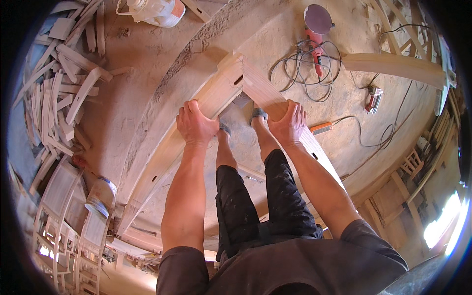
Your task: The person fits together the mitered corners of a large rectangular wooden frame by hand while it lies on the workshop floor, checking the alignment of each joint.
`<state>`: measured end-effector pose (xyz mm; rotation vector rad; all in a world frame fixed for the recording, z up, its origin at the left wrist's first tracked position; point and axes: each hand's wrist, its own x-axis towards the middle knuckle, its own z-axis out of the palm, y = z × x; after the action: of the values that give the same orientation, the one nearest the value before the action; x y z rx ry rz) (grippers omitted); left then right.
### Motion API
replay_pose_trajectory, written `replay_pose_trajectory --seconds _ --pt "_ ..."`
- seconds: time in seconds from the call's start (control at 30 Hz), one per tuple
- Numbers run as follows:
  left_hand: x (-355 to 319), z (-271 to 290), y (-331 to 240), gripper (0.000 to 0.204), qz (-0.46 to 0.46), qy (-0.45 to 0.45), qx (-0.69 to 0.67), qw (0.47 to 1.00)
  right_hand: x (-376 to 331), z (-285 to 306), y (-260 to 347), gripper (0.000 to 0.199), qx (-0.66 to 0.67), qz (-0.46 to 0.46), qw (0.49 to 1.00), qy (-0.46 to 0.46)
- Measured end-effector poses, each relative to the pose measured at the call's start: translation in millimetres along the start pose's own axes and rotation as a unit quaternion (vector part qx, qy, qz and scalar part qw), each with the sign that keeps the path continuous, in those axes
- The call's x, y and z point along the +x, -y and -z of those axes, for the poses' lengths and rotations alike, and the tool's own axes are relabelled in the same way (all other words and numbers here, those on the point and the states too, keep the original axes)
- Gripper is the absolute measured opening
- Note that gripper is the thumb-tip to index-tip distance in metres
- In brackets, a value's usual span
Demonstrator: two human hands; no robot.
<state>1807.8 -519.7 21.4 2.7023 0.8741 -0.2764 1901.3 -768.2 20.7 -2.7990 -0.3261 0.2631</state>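
Note:
My left hand (195,120) is wrapped over a long pale wooden beam (162,160) that slants down to the left. A second beam (261,84), on the right, is gripped by my right hand (289,123). Both beams meet in a pointed corner joint (242,64) ahead of me, and the seam between them shows. Near the corner the left beam has a dark slot (238,79); similar slots show farther down both beams. My legs and feet are between the beams, and my fingers' undersides are hidden by the wood.
A red disc sander (314,49) with a coiled black cable lies ahead right. Nearby are an orange block-shaped object (322,129) and a red-and-silver power tool (373,100). A wood scrap pile (64,88) and a bucket (101,196) stand left; a plastic jug (160,11) stands ahead.

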Motion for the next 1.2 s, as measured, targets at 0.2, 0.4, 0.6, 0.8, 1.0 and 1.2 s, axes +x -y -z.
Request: replay_pose_trajectory --seconds 0.2,0.4,0.6,0.8,1.0,1.2 --pt "0 2 -4 0.073 0.004 0.011 0.014 1.0 0 1 -5 0.067 -0.023 -0.016 0.999 0.036" --pt "0 10 -9 0.07 0.005 0.013 0.015 1.0 1 -7 -16 0.067 -0.038 0.033 0.999 -0.015" --pt "-4 13 -9 0.06 -0.007 -0.003 0.013 1.0 0 -11 -18 0.07 -0.052 0.041 0.998 -0.022" --pt "-7 9 -2 0.058 -0.007 0.001 -0.013 1.0 -4 -16 -20 0.06 -0.052 0.047 0.997 -0.027" --pt "-6 11 -5 0.057 0.002 0.012 -0.003 1.0 -4 -15 -22 0.059 -0.053 0.047 0.997 -0.033" --pt "-6 17 -8 0.061 0.008 0.048 0.004 0.999 -5 -11 -23 0.057 -0.05 0.049 0.997 -0.028"
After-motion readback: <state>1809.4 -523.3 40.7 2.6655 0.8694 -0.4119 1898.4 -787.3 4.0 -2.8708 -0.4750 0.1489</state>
